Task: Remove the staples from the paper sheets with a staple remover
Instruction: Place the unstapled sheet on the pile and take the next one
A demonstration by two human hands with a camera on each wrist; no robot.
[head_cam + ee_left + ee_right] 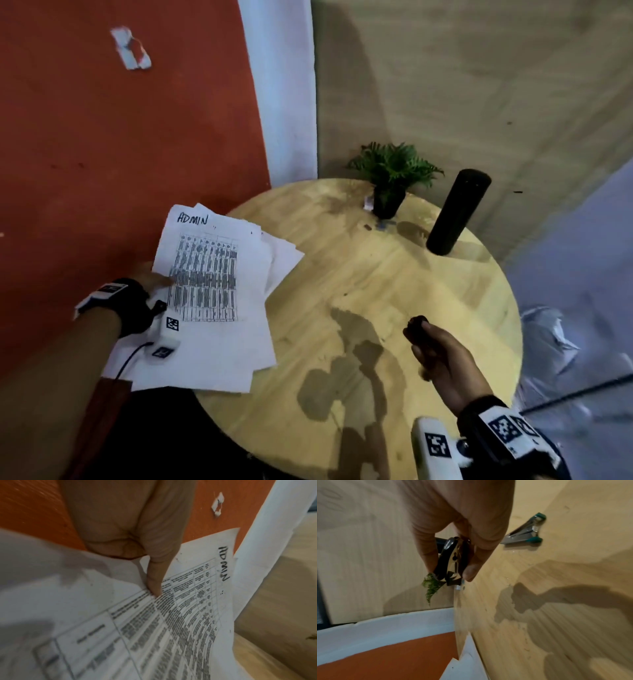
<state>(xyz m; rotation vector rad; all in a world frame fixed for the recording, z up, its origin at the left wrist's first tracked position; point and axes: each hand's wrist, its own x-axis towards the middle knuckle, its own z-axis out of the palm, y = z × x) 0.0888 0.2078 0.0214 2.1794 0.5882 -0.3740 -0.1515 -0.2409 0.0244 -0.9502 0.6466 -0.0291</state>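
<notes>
Holding a fanned bundle of paper sheets point(219, 301) at the table's nine o'clock edge, the left hand point(150, 279) is seen with its thumb point(154, 580) laid flat on the top page and the remaining fingers hidden beneath, so the stack is pinched by its left margin. The thin white sheets are printed with a dense ruled grid and headed "ADMIN" in black marker; they are splayed unevenly and overhang the rim of the round table point(411, 291), whose pale wood top is marked by faint grain and hand shadows. The staple remover point(453, 561), a small claw-type tool with glossy black grips and bright metal jaws, is clamped between thumb and fingers of the right hand point(442, 356), which is held above the table at about five o'clock, well apart from the paper. A teal-tipped metal stapler point(524, 532) is shown lying flat on the wood in the right wrist view. At twelve o'clock a small fern-like plant point(394, 171) in a dark pot is placed, with a matte black cylinder point(457, 212) standing just beside it at one o'clock.
</notes>
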